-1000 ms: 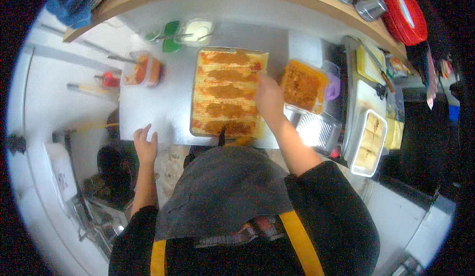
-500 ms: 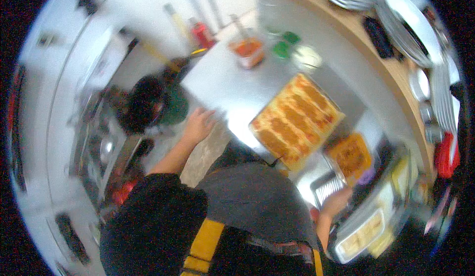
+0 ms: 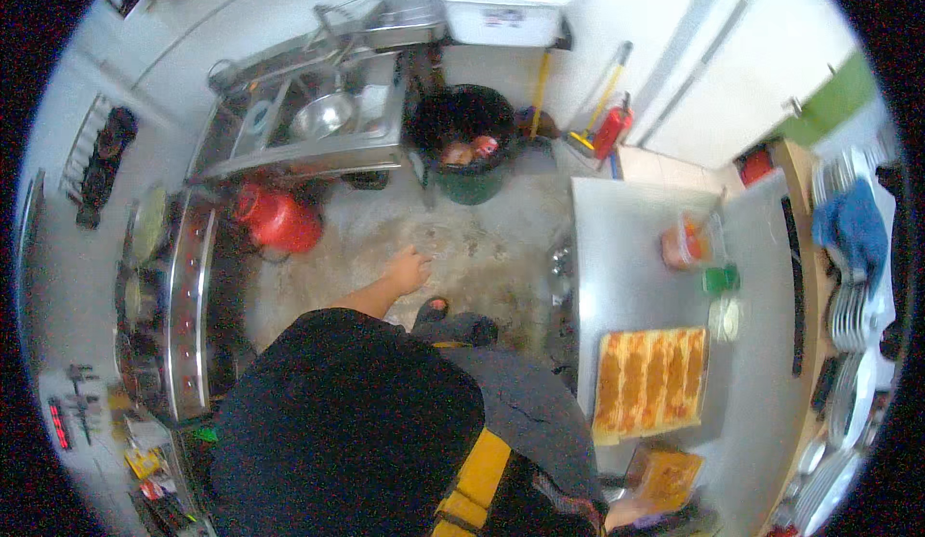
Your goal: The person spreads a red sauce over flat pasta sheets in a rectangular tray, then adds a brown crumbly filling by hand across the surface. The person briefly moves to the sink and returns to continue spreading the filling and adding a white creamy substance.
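My left hand (image 3: 411, 269) hangs over the bare floor, away from the counter, with its fingers partly spread and nothing in it. Low in the picture, my right hand (image 3: 628, 513) is next to a rectangular container of orange-brown food (image 3: 669, 479) on the steel counter. Its fingers are hidden, so any hold is unclear. Beyond that container lies a rectangular slab of yellow food with brown strips (image 3: 651, 383). Farther along the counter stand a clear tub with something orange-red (image 3: 682, 246), a green container (image 3: 720, 279) and a pale round container (image 3: 725, 319).
A steel sink unit (image 3: 308, 163) holds a metal bowl (image 3: 326, 115). Beside it is a black-lined bin (image 3: 462, 118); a red gas cylinder (image 3: 277, 219) stands near the stove (image 3: 193, 306) on the left. A wooden shelf (image 3: 814, 315) with stacked plates (image 3: 850, 315) edges the counter.
My view has swung left, bringing the sink, bin and stove into sight. My left hand is now over open floor. My right hand has shifted to the picture's lower edge, mostly hidden.
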### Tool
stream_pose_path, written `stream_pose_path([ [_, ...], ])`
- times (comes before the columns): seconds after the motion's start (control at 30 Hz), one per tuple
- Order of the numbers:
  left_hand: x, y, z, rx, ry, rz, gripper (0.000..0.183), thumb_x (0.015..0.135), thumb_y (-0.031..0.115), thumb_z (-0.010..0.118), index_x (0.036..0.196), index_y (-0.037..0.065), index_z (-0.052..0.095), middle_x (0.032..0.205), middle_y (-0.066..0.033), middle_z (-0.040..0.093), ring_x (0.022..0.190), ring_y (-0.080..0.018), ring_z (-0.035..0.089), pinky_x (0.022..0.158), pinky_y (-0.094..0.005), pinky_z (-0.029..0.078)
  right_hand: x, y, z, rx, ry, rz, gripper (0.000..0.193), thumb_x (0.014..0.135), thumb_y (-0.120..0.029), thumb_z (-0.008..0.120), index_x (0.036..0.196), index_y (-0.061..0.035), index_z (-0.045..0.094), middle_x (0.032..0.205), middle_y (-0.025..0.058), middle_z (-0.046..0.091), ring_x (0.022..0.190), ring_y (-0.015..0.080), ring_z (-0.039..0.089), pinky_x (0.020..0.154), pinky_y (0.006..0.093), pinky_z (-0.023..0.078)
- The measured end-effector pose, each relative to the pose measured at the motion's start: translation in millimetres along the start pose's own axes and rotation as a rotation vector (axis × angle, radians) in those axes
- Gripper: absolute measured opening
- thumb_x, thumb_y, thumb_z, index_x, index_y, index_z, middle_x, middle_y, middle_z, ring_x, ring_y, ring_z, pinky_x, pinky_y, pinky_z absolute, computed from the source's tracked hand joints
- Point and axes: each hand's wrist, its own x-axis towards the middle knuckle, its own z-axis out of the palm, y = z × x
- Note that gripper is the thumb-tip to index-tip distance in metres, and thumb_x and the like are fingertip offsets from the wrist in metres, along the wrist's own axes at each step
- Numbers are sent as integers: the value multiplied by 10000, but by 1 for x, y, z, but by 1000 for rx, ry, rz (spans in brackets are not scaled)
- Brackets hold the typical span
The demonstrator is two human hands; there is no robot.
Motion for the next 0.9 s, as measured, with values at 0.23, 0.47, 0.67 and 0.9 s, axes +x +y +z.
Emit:
stream_pose_path([
  [0.23,-45,-194,-19,56,91,-122,431,856,315,712,1249,140,708,1332,-179,635,1239,-373,582,1057,-499,470,-34,-138,58,736,-225,83,332,1028,-404,550,1030,-84,640,878,88,613,772,225,624,639,369,495],
  [0.47,-170,-359,-39,-595,289,-795,456,914,368,660,1283,101,697,1287,-222,676,1086,-374,675,978,-486,513,-192,-426,133,934,-928,185,124,993,-231,577,955,-128,634,674,-26,450,538,120,412,475,291,360],
  [0.67,-253,-395,-30,-496,396,-1163,523,939,416,668,1363,111,656,1305,-223,672,1102,-338,684,982,-443,516,-383,-658,135,794,-1741,-84,189,1015,-205,574,1159,-94,628,667,-61,451,537,83,417,446,251,282],
  [0.9,-261,-324,-30,-492,451,-1284,514,933,386,703,1319,48,674,1285,-232,672,1174,-369,645,1034,-449,486,-585,-833,198,400,-2140,-264,154,973,-186,588,1012,-59,667,620,-28,456,486,113,401,430,311,272],
])
